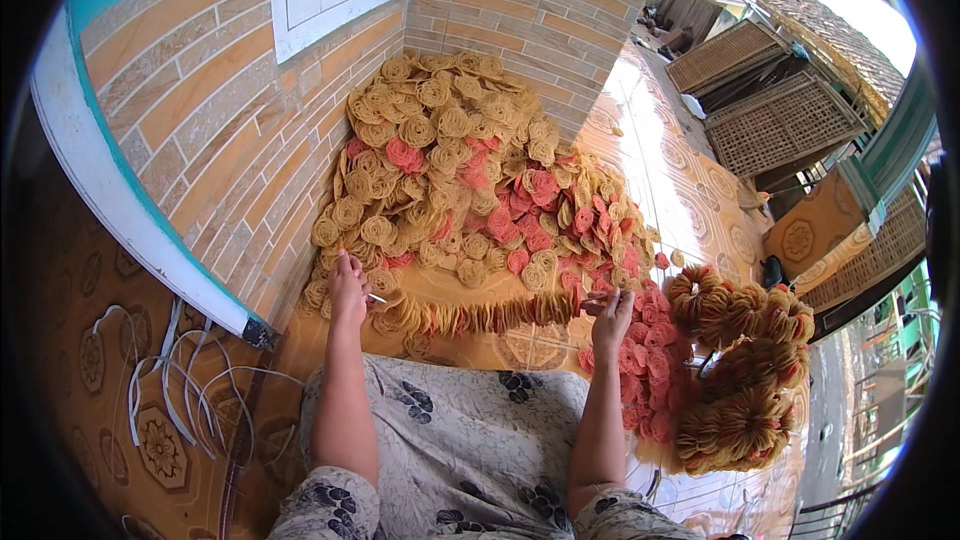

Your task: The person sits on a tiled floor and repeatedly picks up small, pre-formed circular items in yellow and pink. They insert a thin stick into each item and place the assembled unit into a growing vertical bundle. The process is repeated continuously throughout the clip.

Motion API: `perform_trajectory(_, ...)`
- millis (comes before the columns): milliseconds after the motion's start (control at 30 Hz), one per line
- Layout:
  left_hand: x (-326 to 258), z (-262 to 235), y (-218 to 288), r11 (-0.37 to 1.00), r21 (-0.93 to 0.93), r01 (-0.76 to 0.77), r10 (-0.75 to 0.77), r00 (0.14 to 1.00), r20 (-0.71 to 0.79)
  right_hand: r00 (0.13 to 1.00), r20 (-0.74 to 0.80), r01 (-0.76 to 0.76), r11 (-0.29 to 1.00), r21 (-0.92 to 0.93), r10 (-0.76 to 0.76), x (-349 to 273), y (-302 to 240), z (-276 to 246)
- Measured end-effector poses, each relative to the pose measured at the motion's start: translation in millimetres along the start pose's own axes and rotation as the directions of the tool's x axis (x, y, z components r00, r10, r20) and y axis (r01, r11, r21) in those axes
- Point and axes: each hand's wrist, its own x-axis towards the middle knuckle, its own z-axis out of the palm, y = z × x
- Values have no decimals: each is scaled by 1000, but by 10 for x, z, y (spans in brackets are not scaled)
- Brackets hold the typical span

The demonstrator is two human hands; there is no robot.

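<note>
A long row of thin, lacy, coiled crackers [480, 314], mostly tan with some red, is strung between my two hands above the floor. My left hand [348, 290] is closed at its left end, where a short piece of white strap [375, 298] sticks out. At the right end, my right hand [608, 316] pinches the row between thumb and fingers; the strap there is hidden. Just beyond my hands lies a big heap of loose tan crackers [417, 130], with red crackers [540, 186] scattered through its right side.
Red crackers [650, 355] lie beside my right forearm. Bundled strung crackers [742, 380] rest farther right. White straps [170, 370] curl over the patterned tile floor [95, 360] at left. A brick-patterned wall [220, 90] borders the heap. Woven racks [780, 110] lean at the far right.
</note>
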Motion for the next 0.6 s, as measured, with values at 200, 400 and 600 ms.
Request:
perform_trajectory(200, 289, -163, -429, 873, -483, 70, -177, 968, -179, 859, -109, -479, 861, 169, 499, 13, 805, -205)
perform_trajectory(400, 317, -159, -689, 919, -383, -90, -33, 952, -304, 782, -36, -575, 743, 343, 622, 55, 1147, -299)
perform_trajectory(600, 42, -193, -920, 992, -123, 18, -74, 885, -459, 795, 19, -592, 769, 241, 606, 48, 1326, -270)
